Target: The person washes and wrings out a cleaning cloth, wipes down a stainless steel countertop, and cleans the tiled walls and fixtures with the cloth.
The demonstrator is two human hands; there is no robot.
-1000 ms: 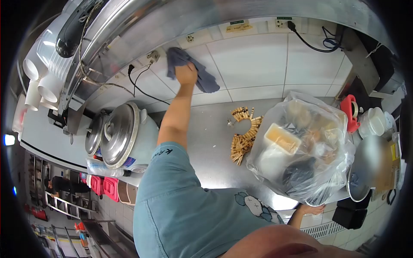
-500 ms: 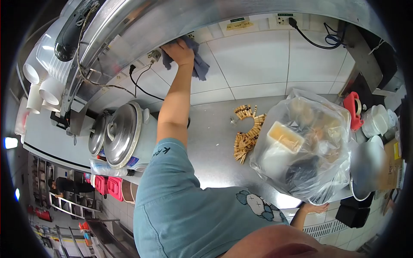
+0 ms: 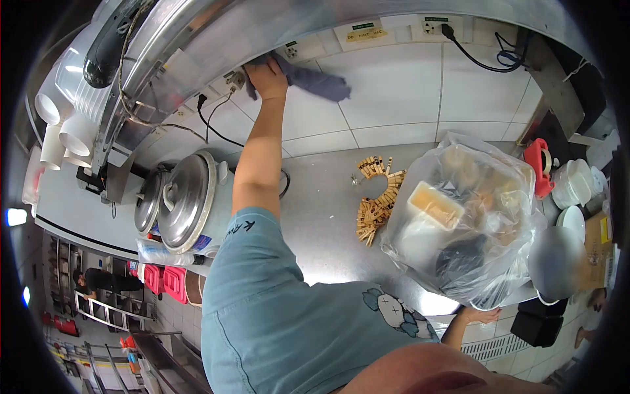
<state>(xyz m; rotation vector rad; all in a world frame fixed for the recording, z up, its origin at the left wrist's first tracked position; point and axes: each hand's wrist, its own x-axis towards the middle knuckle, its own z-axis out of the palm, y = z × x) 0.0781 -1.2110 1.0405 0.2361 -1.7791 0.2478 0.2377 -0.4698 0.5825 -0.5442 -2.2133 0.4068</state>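
My left hand point(image 3: 268, 77) is closed on a grey-blue cloth point(image 3: 318, 82), high on the white tiled wall beside an outlet point(image 3: 234, 79) and just under the metal shelf. Part of the cloth trails to the right across the tiles. Low on the right, my right hand point(image 3: 482, 315) shows partly at the counter's front edge, below a large clear plastic bag point(image 3: 420, 243) of containers. Its fingers are stretched out with nothing visible in them. Wooden clothespins point(image 3: 377, 210) lie in a curved cluster on the metal counter point(image 3: 315, 217), left of the bag.
Lidded metal pots point(image 3: 187, 203) stand at the left, near black cords point(image 3: 220, 134). The metal shelf point(image 3: 262, 29) overhangs the wall. A red object point(image 3: 539, 167), white containers point(image 3: 572, 184) and a cardboard box point(image 3: 596, 253) are at the right. A person point(image 3: 108, 281) is in the far left background.
My left hand has moved up and slightly left along the wall, up to the shelf's underside. The cloth moved with it and now stretches out to the right. My right hand stays near the counter edge.
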